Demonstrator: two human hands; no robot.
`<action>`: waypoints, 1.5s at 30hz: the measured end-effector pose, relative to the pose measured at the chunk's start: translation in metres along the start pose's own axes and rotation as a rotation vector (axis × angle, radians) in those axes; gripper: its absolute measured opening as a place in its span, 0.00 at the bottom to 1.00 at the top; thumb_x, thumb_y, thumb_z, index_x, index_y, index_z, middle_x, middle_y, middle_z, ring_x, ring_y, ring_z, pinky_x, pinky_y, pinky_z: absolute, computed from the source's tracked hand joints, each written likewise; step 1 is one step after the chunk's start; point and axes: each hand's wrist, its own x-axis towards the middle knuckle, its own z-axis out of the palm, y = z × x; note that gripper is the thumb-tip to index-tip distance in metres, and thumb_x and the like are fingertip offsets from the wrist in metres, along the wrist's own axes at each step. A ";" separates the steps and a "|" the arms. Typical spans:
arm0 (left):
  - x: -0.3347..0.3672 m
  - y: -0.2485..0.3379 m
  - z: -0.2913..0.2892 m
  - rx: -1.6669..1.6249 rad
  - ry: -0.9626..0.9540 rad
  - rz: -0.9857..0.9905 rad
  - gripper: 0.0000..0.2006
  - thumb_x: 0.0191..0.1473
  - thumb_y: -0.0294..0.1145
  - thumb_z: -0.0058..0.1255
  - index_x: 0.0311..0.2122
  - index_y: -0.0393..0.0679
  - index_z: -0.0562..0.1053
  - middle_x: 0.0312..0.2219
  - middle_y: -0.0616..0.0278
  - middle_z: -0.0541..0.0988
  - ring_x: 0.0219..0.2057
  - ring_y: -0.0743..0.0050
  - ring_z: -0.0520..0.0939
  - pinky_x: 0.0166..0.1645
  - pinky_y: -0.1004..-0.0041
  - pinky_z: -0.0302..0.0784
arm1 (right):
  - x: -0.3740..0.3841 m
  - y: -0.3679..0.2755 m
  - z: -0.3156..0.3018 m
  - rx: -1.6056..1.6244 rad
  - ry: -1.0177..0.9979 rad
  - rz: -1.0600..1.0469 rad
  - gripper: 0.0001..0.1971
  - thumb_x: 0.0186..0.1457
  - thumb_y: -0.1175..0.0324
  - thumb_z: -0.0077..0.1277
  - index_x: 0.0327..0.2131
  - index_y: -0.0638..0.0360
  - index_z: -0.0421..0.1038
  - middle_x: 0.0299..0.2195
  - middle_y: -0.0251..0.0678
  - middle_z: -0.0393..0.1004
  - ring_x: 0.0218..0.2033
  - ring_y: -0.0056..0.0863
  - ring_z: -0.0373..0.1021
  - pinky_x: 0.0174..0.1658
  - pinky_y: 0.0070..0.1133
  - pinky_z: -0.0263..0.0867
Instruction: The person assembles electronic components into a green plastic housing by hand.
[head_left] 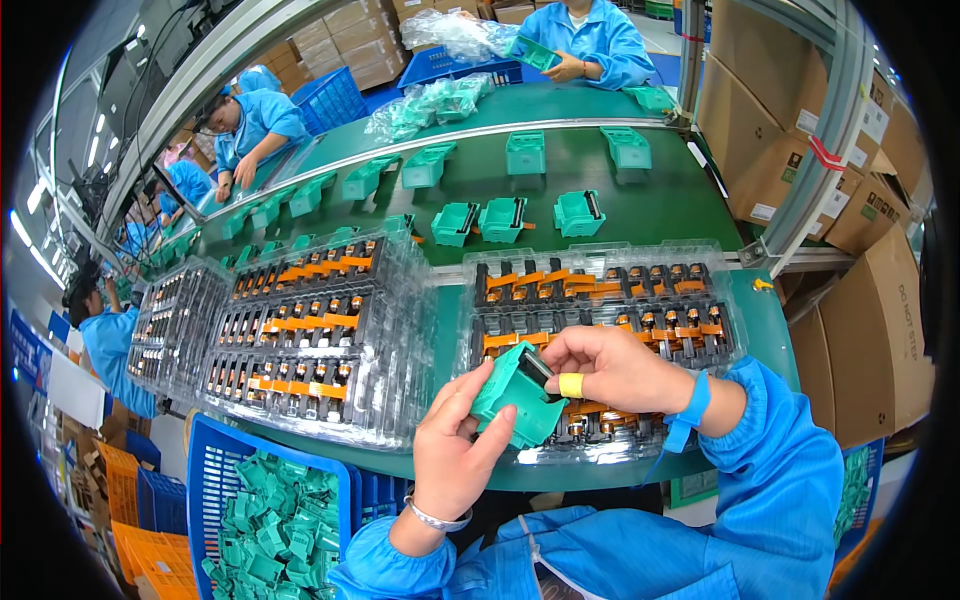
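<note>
My left hand (452, 440) is closed round a green plastic housing (515, 405), thumb on its near side, tilted up over the table edge. A black bar-shaped part (534, 368) sits at the housing's upper right side. My right hand (610, 368), with yellow tape round one finger and a blue wrist strap, pinches at that black part; its fingertips partly hide the grip. Under the right hand lies a clear plastic tray (728, 335) with rows of black parts with orange ribbon strips (690, 332).
Stacked clear trays (395, 375) stand to the left. Green housings (580, 214) sit on the dark green conveyor (640, 205) beyond. A blue basket (200, 470) of green housings is at lower left. Cartons (880, 330) and a metal post (835, 130) flank the right. Other people (590, 50) work across the belt.
</note>
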 end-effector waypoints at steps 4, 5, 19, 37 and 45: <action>-0.004 0.005 0.004 0.048 -0.009 0.050 0.22 0.47 0.17 0.50 0.50 0.32 0.64 0.45 0.57 0.66 0.44 0.73 0.72 0.46 0.76 0.71 | 0.000 0.000 -0.003 -0.023 -0.084 0.063 0.09 0.47 0.75 0.54 0.33 0.64 0.68 0.26 0.31 0.73 0.26 0.15 0.67 0.29 0.16 0.64; -0.005 0.005 0.004 0.147 -0.010 0.073 0.22 0.46 0.17 0.51 0.50 0.31 0.64 0.46 0.56 0.66 0.45 0.72 0.71 0.47 0.75 0.70 | 0.000 0.002 -0.003 -0.018 -0.077 0.035 0.09 0.46 0.75 0.54 0.33 0.64 0.68 0.25 0.31 0.72 0.26 0.14 0.67 0.29 0.16 0.64; -0.012 -0.002 0.004 -0.188 0.019 -0.112 0.22 0.50 0.20 0.49 0.52 0.32 0.61 0.40 0.58 0.72 0.38 0.78 0.75 0.43 0.78 0.71 | -0.002 -0.007 -0.003 0.066 -0.233 0.075 0.17 0.46 0.71 0.56 0.41 0.64 0.66 0.30 0.30 0.70 0.28 0.13 0.66 0.32 0.14 0.64; -0.016 -0.003 0.010 -0.134 0.012 0.023 0.22 0.47 0.19 0.52 0.50 0.32 0.64 0.45 0.55 0.67 0.44 0.75 0.71 0.46 0.78 0.70 | -0.005 -0.020 -0.010 -0.010 -0.178 0.088 0.13 0.45 0.68 0.58 0.34 0.63 0.72 0.25 0.27 0.72 0.27 0.12 0.65 0.30 0.14 0.62; -0.021 -0.001 0.011 -0.065 0.027 0.055 0.23 0.45 0.19 0.54 0.49 0.32 0.65 0.46 0.54 0.66 0.44 0.70 0.72 0.48 0.73 0.71 | -0.006 -0.018 -0.009 0.092 -0.209 0.105 0.12 0.46 0.70 0.57 0.36 0.64 0.71 0.28 0.29 0.72 0.29 0.12 0.65 0.33 0.14 0.63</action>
